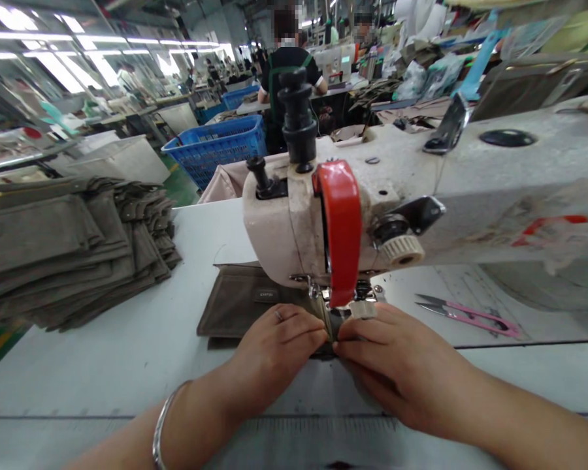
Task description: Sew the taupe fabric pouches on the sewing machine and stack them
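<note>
A dark olive-brown fabric piece [240, 307] with a small label lies flat on the white table, its right part under the head of a sewing machine [274, 228]. My left hand [279, 352] presses on the piece's near right edge, fingers closed and fingertips just left of the presser foot. On the other side of the foot, my right hand [396, 359] pinches the same edge. The two hands' fingertips almost meet. A red guard [343, 228] hides the needle, and the fingers cover part of the fabric edge.
Pink-handled thread snips [475, 316] lie right of my right hand. A tall stack of similar fabric pieces [68, 254] stands on the table's left. Beyond the table are a blue plastic basket [220, 143] and a person [291, 72] with their back to me.
</note>
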The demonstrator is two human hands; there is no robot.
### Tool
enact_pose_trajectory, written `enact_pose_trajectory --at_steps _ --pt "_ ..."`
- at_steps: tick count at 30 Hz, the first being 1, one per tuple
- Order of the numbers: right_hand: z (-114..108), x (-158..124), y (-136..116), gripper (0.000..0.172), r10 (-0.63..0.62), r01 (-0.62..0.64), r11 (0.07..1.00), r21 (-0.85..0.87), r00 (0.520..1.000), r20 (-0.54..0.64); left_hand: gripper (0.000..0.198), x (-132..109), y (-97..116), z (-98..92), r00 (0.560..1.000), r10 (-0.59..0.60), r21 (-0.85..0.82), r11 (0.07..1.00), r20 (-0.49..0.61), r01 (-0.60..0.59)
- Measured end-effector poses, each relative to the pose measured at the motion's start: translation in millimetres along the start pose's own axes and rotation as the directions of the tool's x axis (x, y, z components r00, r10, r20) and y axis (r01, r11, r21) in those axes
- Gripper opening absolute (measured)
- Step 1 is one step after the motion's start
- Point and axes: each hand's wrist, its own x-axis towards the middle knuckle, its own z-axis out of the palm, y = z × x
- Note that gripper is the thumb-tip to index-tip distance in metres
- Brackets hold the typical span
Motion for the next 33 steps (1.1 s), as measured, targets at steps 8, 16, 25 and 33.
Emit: enact_pose_trajectory --at_steps 8,16,25,33 --pt "5.1 3.5 1.9 0.016 0.010 -0.010 0.998 -0.058 1.000 -0.001 0.017 2.9 2.6 -3.0 0.991 -0.044 0.027 0.999 -0.129 0.047" --pt "-1.2 1.2 4.9 0.027 -0.005 0.004 1.000 -0.019 1.000 -0.014 0.015 8.3 2.5 -2.1 0.999 -0.031 -0.041 0.999 -0.023 0.030" --pt "3.4 0.5 7.7 0.025 -0.003 0.002 0.997 -0.071 1.000 -0.012 0.018 -0.7 0.5 -1.4 0.993 -0.064 -0.012 0.998 -0.103 0.063" --pt "1.0 0.4 6.0 0.025 0.031 -0.029 0.997 -0.066 0.999 0.018 0.018 6.9 1.9 -3.2 1.000 0.000 -0.030 1.000 -0.009 0.000"
